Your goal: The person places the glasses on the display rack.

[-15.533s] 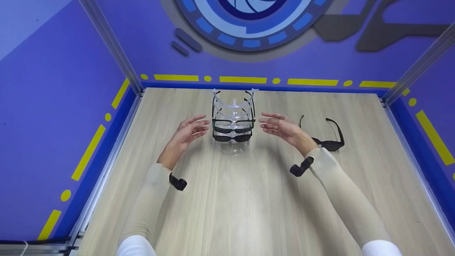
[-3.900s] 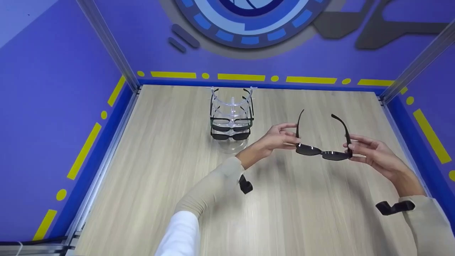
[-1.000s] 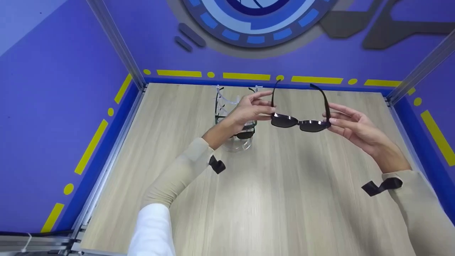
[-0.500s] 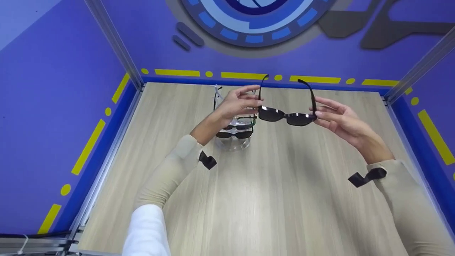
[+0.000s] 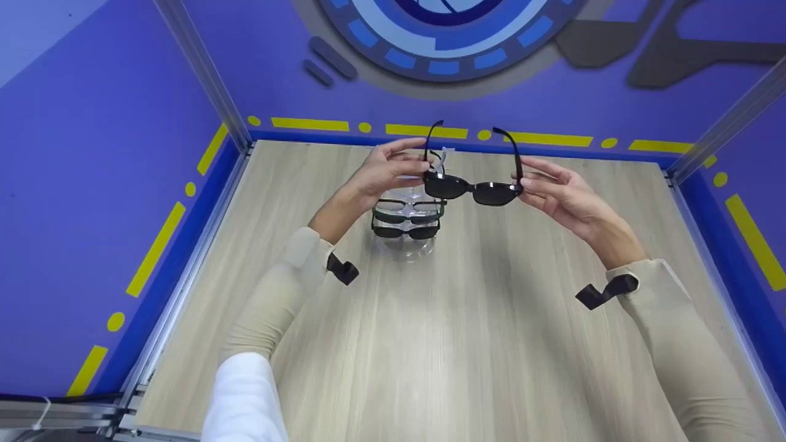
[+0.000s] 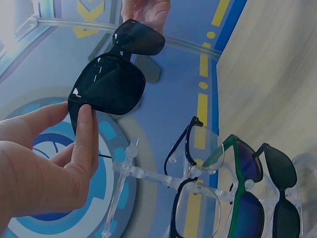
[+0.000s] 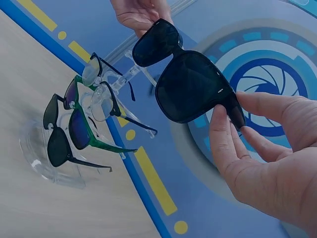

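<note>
Black sunglasses (image 5: 471,188) with unfolded temples are held up in the air between both hands, dark lenses toward the wearer. My left hand (image 5: 387,169) pinches the left temple near its hinge, and my right hand (image 5: 562,193) pinches the right one the same way. Below and slightly left stands a clear eyewear display stand (image 5: 408,248) bearing three pairs: black-framed clear glasses (image 7: 101,101) on top, green-framed glasses (image 6: 245,193) with bluish lenses in the middle, dark sunglasses (image 5: 405,232) at the bottom. In the head view the held sunglasses and left hand overlap the stand's upper part.
The wood-grain table (image 5: 460,344) is enclosed by purple-blue panels (image 5: 98,172) on the left, back and right, joined by metal posts (image 5: 209,73). A black camera mount sits on each wrist.
The sunglasses first lay on the table at right; both hands have since picked them up, raised them and moved left toward the stand. Over the last second they keep drifting left and slightly up.
</note>
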The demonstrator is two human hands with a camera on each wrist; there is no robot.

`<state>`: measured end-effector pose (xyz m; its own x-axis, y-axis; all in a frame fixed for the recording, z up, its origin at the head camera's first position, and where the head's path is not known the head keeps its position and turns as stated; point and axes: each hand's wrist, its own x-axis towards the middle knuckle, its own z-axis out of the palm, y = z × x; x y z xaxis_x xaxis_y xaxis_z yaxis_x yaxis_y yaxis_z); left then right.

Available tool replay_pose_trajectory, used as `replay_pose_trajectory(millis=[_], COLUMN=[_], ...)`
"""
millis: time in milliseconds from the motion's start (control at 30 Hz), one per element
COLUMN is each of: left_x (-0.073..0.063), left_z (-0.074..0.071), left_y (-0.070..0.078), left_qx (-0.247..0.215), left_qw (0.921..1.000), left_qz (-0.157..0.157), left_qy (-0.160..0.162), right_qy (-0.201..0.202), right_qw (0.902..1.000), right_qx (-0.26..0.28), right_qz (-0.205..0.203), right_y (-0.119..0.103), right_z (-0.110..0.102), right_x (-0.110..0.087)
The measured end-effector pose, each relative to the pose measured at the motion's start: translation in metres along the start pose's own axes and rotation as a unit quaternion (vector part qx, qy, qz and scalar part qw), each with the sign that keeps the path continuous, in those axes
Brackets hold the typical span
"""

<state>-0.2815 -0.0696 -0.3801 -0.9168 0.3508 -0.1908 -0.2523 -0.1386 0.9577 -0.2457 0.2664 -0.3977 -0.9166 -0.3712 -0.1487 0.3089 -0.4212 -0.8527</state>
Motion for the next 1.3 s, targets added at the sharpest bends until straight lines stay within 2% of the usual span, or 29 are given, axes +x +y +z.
replay_pose_trajectory(millis=[133, 500, 667, 1067, 1300], left_x=[-0.001, -0.013, -0.018, -0.026, -0.026], left_z=[-0.009, -0.035, -0.042, -0.059, -0.064], left_y=[0.002, 0.005, 0.004, -0.003, -0.006], left_qx=[-0.007, -0.034, -0.029, -0.042, -0.040], left_qw=[1.0000, 0.9990, 0.9987, 0.9978, 0.9977], left_qz=[0.004, 0.013, 0.009, 0.018, 0.023], left_qy=[0.001, 0.027, 0.041, 0.049, 0.050], right_qy=[0.005, 0.018, 0.019, 0.025, 0.025], right_qw=[1.0000, 0.9997, 0.9996, 0.9992, 0.9993], right_qx=[0.005, 0.004, 0.008, 0.029, 0.024], right_qz=[0.002, 0.014, 0.017, 0.015, 0.012], right_y=[0.002, 0.011, 0.016, 0.031, 0.037], right_z=[0.008, 0.032, 0.038, 0.048, 0.051], right_x=[0.006, 0.027, 0.033, 0.043, 0.047])
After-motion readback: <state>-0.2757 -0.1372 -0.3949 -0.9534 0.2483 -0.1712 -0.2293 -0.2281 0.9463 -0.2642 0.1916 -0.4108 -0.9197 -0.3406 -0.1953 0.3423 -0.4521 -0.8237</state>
